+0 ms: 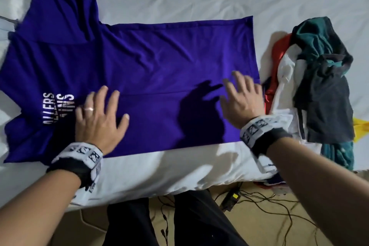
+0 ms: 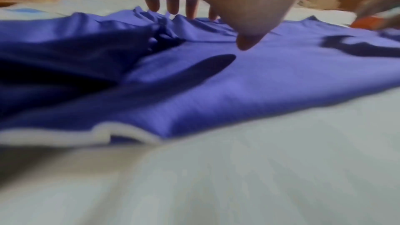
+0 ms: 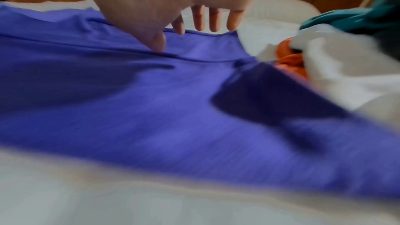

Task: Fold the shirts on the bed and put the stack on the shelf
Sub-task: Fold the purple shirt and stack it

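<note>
Forearms extended over bed (image 1: pixel 179 166) edge | left hand (image 1: pixel 99 118) laid flat, fingers spread, on purple shirt (image 1: pixel 159 56) beside its partly hidden white lettering | right hand (image 1: pixel 242 98) spread near hem, contact unclear | unfolded pile (image 1: pixel 319 78) at right, cut off

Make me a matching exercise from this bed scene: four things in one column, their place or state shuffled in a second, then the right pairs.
Things:
1. purple shirt
2. left hand
3. right hand
4. clothes pile

Place or state:
A. heaped unfolded at the right of the bed
B. fingers spread, beside the white lettering
C. spread out on the white sheet, near side folded over
D. open, near the shirt's hem end

Pairs: 1-C, 2-B, 3-D, 4-A
</note>
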Demonstrator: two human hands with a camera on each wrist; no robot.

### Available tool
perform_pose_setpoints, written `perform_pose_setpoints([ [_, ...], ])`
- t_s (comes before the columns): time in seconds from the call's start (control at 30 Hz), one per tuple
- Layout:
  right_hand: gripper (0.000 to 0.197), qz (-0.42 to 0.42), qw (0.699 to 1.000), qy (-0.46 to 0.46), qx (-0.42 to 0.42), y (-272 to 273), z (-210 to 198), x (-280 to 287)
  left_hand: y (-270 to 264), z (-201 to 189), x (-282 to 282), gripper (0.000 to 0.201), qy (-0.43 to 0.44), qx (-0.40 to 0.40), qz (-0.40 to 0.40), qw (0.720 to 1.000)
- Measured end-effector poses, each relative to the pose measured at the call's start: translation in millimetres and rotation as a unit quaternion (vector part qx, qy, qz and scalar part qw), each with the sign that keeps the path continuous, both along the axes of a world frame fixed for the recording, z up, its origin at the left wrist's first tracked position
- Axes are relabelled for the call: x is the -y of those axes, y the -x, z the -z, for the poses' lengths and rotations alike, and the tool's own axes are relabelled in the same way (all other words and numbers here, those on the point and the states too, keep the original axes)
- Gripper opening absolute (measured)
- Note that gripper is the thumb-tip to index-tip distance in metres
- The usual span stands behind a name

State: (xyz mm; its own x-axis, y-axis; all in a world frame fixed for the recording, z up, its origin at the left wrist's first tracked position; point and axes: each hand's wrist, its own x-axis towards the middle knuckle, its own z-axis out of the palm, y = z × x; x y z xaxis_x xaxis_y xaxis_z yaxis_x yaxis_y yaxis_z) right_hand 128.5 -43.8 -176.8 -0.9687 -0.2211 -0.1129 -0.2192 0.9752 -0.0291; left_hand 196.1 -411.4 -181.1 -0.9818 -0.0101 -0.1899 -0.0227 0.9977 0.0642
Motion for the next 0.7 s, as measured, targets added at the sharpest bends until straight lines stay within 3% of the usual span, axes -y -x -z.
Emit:
perform_pose_setpoints([
  [0.1,0.059,-0.029,0.997,0.018,0.072,-41.4,18.3,26.8,-33.5,20.0,-10.9,0.083,0.008,0.081,0.057,0.995],
  [0.23,0.073,0.078,0.982,-0.025,0.171,-71.0,34.9,-2.3,-49.1,39.9,-6.4,0.089,-0.013,0.104,0.020,0.994],
  [0.37,0.074,0.100,0.981,-0.055,0.153,-63.4,20.8,2.1,-46.7,32.5,-4.8,0.085,-0.048,0.084,0.016,0.995],
  [0.43,0.067,0.064,0.990,-0.023,0.121,-57.9,12.9,35.7,-51.0,21.3,1.9,0.074,-0.066,0.013,0.016,0.998],
  [0.53,0.058,-0.065,0.992,0.042,0.098,-59.2,10.4,111.3,-68.6,5.3,28.1,0.066,-0.051,-0.070,-0.016,0.996],
  [0.63,0.060,-0.146,0.980,0.068,0.116,-67.8,15.8,195.2,-91.9,0.2,73.1,0.079,-0.027,-0.047,-0.072,0.996],
  [0.7,0.065,-0.130,0.979,0.067,0.140,-72.8,19.6,238.8,-102.2,1.5,106.3,0.082,-0.019,-0.015,-0.084,0.996],
])
